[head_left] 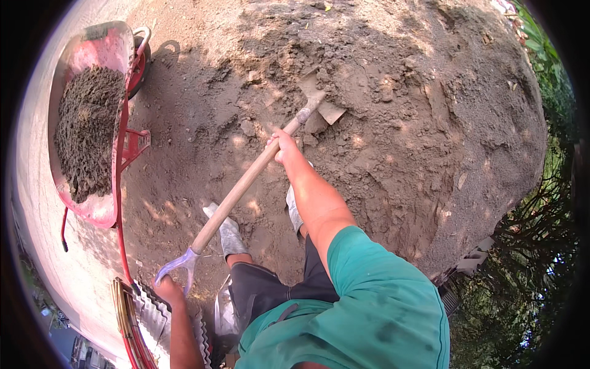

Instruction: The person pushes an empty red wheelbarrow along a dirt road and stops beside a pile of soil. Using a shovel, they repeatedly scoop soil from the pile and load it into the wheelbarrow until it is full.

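A person in a green shirt is leaning over a bank of grey-brown soil, working a shovel with two bare hands. The shovelling is looking partway along: left of and ahead of the left hand, a red wheelbarrow is already carrying a broad heap of dark, crumbly earth, with bare tray showing around the pile. Plenty of soil is remaining, spreading ahead of the right hand and away to its right, partly loose and lumpy.

The shovel is slanting between the hands, its top end at the left hand and its metal blade lying just beyond the right hand, among the clods. The handle is a pale, smooth wooden pole, ending in a forked, lilac-coloured grip. The blade is looking dull and dusty, with dirt hiding part of it, so how much soil it is bearing is hard to tell.

The left hand is grasping the lilac grip; the right hand is wrapping around the pole low down, near the metal socket. A greyish shoe is standing between the two hands, right beside the pole. Just below the left hand, corrugated sheeting is lying.
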Available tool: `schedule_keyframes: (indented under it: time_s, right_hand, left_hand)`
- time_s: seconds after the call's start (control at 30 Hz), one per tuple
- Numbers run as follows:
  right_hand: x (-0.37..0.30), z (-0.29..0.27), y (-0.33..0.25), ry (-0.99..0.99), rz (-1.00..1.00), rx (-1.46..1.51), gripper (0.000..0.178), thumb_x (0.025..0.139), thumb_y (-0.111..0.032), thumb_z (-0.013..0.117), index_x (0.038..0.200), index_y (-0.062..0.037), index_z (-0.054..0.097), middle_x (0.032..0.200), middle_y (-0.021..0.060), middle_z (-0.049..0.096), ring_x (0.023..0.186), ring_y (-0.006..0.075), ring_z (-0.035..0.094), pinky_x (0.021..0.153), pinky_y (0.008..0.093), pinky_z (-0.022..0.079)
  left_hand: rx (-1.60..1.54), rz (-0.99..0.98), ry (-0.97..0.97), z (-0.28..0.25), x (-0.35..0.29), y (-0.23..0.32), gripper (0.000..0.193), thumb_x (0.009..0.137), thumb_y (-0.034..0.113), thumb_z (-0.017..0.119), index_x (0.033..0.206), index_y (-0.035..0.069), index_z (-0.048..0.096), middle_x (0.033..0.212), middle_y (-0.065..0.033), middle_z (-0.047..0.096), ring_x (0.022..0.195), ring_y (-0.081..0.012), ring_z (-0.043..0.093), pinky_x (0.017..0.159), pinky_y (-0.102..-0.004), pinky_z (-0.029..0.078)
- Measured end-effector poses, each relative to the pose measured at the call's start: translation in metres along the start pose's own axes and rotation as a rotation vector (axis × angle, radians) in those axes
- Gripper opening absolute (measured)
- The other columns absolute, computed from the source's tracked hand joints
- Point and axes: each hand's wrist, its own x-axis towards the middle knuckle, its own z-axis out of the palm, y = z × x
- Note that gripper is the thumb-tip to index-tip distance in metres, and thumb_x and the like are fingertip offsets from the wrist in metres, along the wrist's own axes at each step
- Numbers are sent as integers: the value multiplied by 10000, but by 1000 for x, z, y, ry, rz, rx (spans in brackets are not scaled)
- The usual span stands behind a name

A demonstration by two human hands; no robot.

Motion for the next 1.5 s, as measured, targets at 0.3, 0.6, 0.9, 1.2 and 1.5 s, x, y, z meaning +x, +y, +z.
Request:
schedule_keyframes:
  time_s: [0.3,0.6,0.9,1.2,1.5]
  right_hand:
    - [-109,-119,99,306,-37,-211,84,717,-48,568,750,-32,492,650,103,491,556,244,522,536,394,471]
    - [-204,-102,169,417,-15,-346,108,754,-33,560,841,-13,500,737,110,502,621,240,536,555,358,496]
    - [-247,55,231,110,-276,-636,270,747,31,581,974,14,436,819,115,507,630,245,541,576,362,503]
    - [-319,212,277,-236,-683,-1197,485,660,-57,689,1074,-12,442,912,102,534,792,208,559,704,344,468]
    - [-336,218,228,-281,-646,-984,429,695,-37,644,1046,-22,398,859,104,530,719,213,563,692,383,497]
  left_hand:
    - [66,-108,-98,-74,-83,-190,174,722,81,528,786,-78,561,712,-142,601,658,-216,549,626,-370,432]
    - [-63,-361,-136,-163,-70,-246,124,737,54,517,838,-14,538,666,-80,531,581,-197,498,547,-345,414]
    - [-473,-745,-16,-167,-112,-289,61,729,36,504,768,45,550,586,-17,459,459,-124,433,408,-303,346]
    - [-203,-732,-438,-103,-151,-350,283,720,200,554,785,-67,623,673,-176,608,596,-247,598,532,-376,452]
    - [-486,-804,-357,-126,-61,-270,137,718,123,569,660,0,561,548,-77,505,423,-181,499,375,-325,376]
